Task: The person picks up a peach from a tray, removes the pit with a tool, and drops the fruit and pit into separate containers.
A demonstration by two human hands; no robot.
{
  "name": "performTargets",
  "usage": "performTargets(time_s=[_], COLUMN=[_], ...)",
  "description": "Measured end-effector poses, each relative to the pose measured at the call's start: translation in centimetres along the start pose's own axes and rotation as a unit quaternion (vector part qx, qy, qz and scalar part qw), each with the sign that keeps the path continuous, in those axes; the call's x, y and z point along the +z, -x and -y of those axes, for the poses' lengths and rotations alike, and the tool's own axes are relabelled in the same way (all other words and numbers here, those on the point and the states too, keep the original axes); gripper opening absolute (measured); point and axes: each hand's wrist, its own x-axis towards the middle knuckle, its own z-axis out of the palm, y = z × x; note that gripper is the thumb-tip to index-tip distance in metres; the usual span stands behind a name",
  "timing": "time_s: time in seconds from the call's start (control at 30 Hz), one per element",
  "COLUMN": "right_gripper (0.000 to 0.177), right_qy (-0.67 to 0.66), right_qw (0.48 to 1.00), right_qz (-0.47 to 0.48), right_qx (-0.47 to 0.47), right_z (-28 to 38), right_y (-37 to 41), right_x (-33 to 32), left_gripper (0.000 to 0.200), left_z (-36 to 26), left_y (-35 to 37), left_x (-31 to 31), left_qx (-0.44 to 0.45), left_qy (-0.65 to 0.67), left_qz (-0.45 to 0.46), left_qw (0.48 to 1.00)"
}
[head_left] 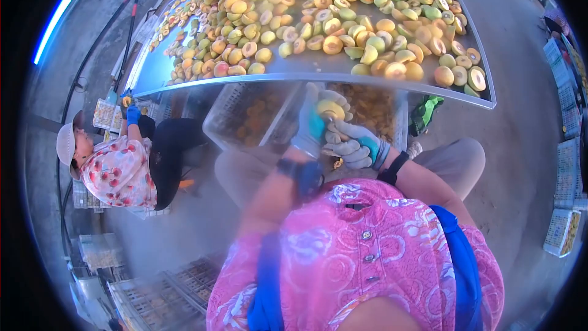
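My left hand (312, 124), in a grey and teal work glove, is closed around a yellow peach half (331, 110) just below the table's near edge. My right hand (358, 146), gloved alike, is closed, its fingertips pressed against the fruit's lower side. Whatever those fingers pinch is too small and blurred to make out. Under my hands are a white plastic crate (214, 124) with orange-yellow pieces inside and, on the right, another crate (401, 116) of similar pieces.
A metal table (306, 77) spans the front, heaped with halved peaches (245, 21), many with pits showing. At left, a co-worker (122, 168) in a hat and blue gloves sits at the table's corner. Crates (562, 232) line the right side; more crates (156, 297) stand behind at lower left.
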Motion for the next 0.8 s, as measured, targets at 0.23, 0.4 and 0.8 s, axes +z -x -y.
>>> performTargets(time_s=[0.23, 0.4, 0.8], right_gripper=[0.036, 0.035, 0.037], right_qy=[-0.053, 0.079, 0.093], right_qw=[0.999, 0.982, 0.932], right_qz=[-0.003, -0.165, -0.296], right_qx=[-0.002, -0.052, -0.186], right_z=[0.2, 0.4, 3.1], right_y=[2.2, 5.4, 4.2], right_x=[0.9, -0.7, 3.6], left_gripper=[0.051, 0.043, 0.072], left_z=[-6.9, -10.4, -4.7], left_y=[0.2, -4.3, -18.3], left_x=[-3.3, -6.7, 0.8], left_qx=[0.187, 0.371, 0.239], left_qy=[0.043, -0.677, -0.884], left_qz=[-0.087, -0.242, -0.134], left_qw=[0.978, 0.588, 0.379])
